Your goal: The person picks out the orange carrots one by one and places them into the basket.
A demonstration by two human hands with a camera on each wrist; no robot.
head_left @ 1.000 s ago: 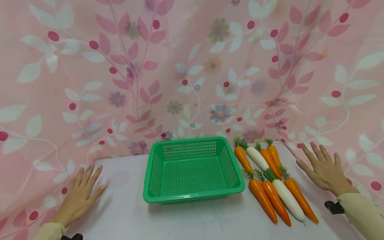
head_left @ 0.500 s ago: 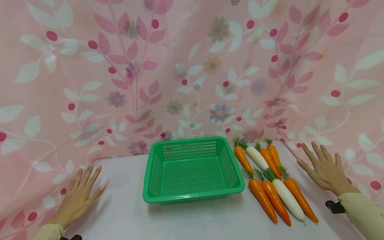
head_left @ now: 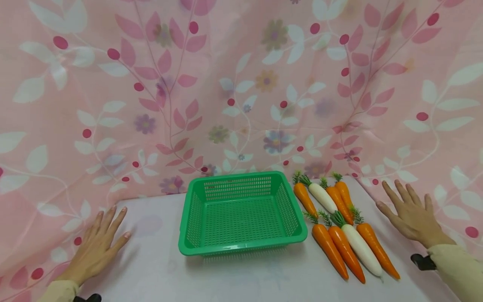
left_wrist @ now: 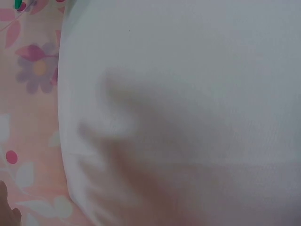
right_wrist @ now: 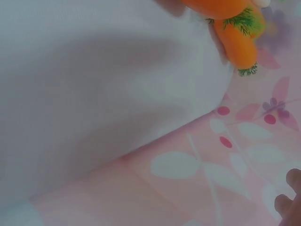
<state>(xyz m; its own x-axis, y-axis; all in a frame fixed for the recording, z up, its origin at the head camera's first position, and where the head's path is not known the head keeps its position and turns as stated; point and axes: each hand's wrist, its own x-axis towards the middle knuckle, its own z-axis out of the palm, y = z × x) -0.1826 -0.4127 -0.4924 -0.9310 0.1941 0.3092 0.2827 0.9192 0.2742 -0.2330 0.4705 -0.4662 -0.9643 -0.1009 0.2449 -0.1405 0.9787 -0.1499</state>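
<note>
In the head view a green plastic basket stands at the middle of the table, with nothing in it. To its right lie several orange carrots and two white radishes, in a back row and a front row, leafy tops toward the back. My left hand is at the table's left side, fingers straight and spread, holding nothing. My right hand is spread the same way over the right edge, apart from the carrots. In the right wrist view, orange carrots show at the top right, and only some fingertips appear.
A white cloth covers the table. Behind it hangs a pink curtain printed with leaves and flowers, close to the table's back edge. Blurred hand shadows fall on the cloth in the left wrist view.
Both hands keep their spread pose. The whole head view has shifted slightly; the left hand sits a little farther left in it, the right hand a little farther right. Basket and vegetables stay put.
</note>
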